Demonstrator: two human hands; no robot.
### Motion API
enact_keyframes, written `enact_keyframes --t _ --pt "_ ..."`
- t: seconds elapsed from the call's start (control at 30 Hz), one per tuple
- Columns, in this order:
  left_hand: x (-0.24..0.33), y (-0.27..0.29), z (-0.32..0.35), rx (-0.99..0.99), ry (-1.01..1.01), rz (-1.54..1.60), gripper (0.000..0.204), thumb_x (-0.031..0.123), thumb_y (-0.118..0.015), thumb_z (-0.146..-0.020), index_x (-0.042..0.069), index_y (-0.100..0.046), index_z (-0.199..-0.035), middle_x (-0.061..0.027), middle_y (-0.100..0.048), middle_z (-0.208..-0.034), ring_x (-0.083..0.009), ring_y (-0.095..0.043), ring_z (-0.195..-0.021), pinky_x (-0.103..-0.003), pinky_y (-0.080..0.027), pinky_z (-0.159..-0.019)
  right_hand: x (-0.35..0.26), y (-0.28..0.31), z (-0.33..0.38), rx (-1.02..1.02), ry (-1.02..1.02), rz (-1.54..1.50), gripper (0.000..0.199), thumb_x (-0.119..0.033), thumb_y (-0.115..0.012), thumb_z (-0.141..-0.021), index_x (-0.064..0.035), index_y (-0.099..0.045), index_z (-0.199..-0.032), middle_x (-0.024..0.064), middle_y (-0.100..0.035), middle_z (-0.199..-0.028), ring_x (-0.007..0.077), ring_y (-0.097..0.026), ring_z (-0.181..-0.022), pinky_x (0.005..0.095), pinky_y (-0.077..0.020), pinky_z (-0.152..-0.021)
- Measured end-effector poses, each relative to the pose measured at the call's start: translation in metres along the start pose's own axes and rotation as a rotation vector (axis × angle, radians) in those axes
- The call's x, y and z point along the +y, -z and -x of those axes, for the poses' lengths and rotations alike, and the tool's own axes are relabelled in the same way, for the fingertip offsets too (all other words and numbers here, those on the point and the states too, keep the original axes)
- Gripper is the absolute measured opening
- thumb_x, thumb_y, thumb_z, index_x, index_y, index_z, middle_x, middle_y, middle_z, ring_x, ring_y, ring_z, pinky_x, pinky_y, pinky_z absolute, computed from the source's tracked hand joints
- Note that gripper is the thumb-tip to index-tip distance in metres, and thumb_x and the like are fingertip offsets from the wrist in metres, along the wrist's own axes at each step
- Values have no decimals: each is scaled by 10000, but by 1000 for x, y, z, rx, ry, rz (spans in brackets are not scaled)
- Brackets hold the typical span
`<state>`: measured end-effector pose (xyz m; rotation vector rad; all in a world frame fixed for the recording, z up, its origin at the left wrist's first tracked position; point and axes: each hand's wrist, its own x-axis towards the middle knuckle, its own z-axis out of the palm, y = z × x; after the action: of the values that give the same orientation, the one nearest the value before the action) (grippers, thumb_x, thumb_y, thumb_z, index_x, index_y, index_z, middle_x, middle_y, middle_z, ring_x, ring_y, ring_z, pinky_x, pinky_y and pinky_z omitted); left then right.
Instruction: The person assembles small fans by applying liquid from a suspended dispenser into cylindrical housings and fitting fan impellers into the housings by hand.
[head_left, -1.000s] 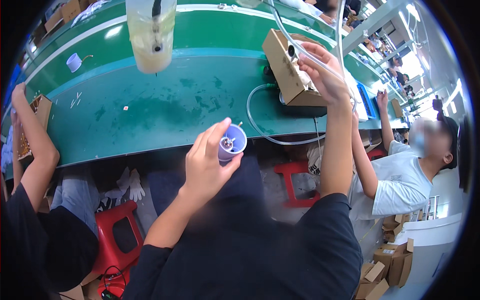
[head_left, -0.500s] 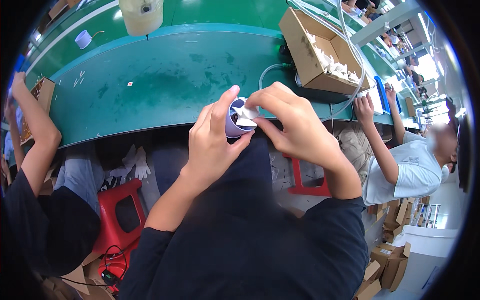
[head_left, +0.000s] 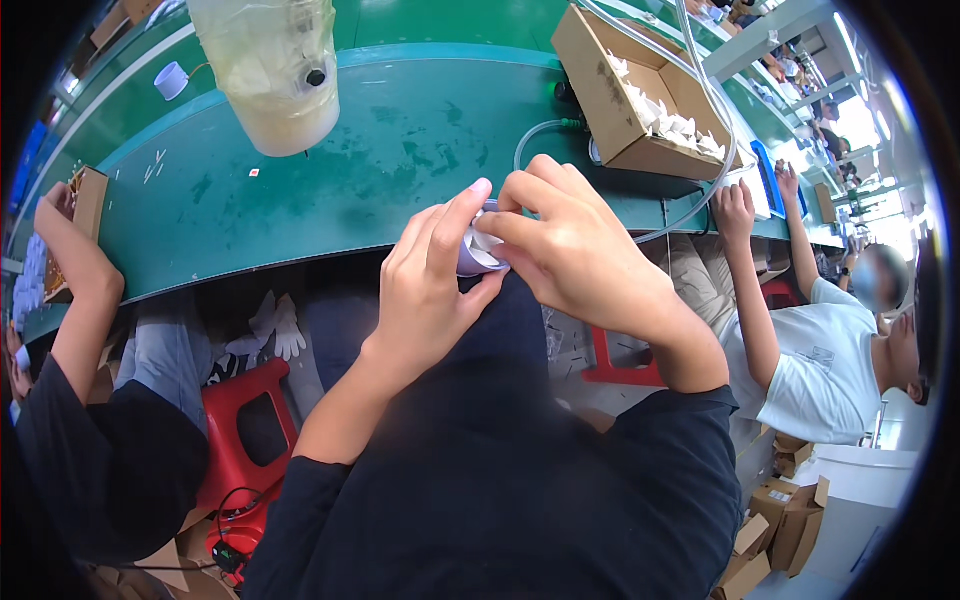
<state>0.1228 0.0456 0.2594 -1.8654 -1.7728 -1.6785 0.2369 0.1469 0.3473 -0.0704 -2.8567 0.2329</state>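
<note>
My left hand (head_left: 420, 290) is wrapped round a short pale lavender cylinder (head_left: 467, 263), holding it in front of my body at the table's near edge. Its open end faces up toward me. Inside the opening sits a white bladed piece (head_left: 484, 247), shaped like a small fan wheel. My right hand (head_left: 585, 245) reaches over the rim from the right, fingertips closed on the bladed piece. Those fingers cover much of the opening, so the cylinder's inside is mostly hidden.
A cardboard box (head_left: 640, 100) with several white bladed pieces stands at the back right, near clear hoses (head_left: 650, 237). A yellowish translucent container (head_left: 275, 90) looms over the green table (head_left: 400, 150). People sit on both sides; a red stool (head_left: 240, 430) is at left.
My right hand has shifted over the cylinder's opening, its fingers further inside and covering more of the bladed piece. The translucent container extends lower and looks larger. The left-hand neighbour's hand has moved to a box.
</note>
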Motion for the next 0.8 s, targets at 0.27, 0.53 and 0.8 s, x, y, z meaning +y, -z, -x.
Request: enact_keyframes --t 0.27,0.53,0.8 --pt "-5 -10 2 105 -18 78 798 -6 -741 -531 93 -378 -1235 -119 -565 -1031 -312 -570 -888 -362 -491 -711 2 -2 -2 -63 -11 71 210 -46 -637 -663 12 -566 -852 91 -472 -775 241 -433 -746 329 -367 -661" --pt "-5 -7 1 25 -54 -45 835 10 -765 -562 69 -304 -1256 -181 -558 -1074 -321 -572 -946 -365 -476 -796 3 -9 -3 -60 -7 103 191 -54 -636 -667 10 -542 -820 92 -474 -751 242 -435 -718 339 -356 -647" --pt "-10 -8 0 55 -84 8 850 13 -772 -554 69 -300 -1259 -178 -554 -1079 -322 -570 -944 -369 -479 -786 11 -9 1 90 -25 151 228 -87 -659 -676 -1 -540 -849 96 -487 -754 254 -455 -699 343 -373 -605"
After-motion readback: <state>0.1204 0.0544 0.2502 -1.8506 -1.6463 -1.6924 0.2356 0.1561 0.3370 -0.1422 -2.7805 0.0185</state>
